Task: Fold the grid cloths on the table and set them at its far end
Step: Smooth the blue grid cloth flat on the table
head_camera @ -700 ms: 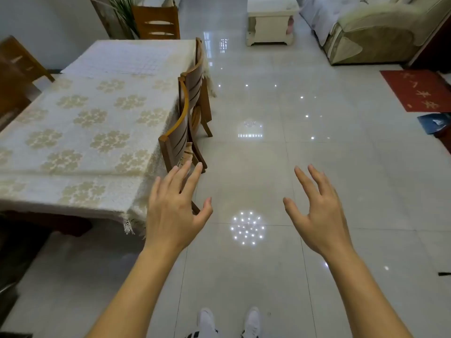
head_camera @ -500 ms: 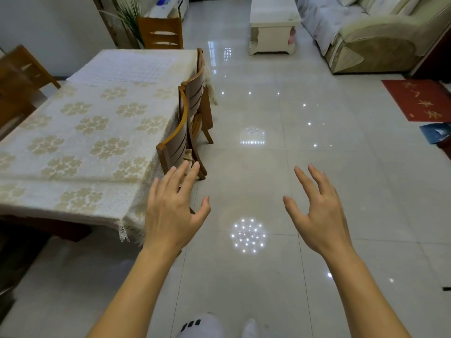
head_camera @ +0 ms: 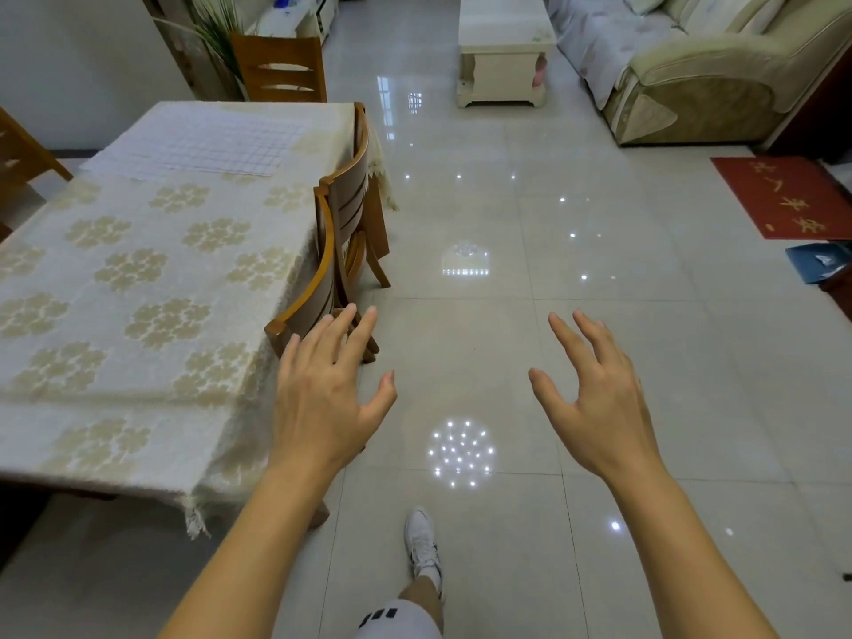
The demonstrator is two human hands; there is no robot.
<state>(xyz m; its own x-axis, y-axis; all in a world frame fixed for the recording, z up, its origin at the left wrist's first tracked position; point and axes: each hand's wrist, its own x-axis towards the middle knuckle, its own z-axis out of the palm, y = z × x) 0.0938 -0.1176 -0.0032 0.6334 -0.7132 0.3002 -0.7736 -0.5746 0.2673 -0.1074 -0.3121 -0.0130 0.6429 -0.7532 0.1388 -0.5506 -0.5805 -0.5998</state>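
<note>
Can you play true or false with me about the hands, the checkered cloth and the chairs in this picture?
1. Both hands are empty. True: the left hand and right hand hold nothing, fingers spread.
2. The grid cloth lies at the table's near end. False: it lies at the far end.
3. Two wooden chairs stand tucked along the table's right side. True.
4. The floor mat is blue. False: it is red.

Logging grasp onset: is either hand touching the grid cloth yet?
Apart. Head view: both hands, left and right, hang open over the floor; the grid cloth lies at the table's far end.
</note>
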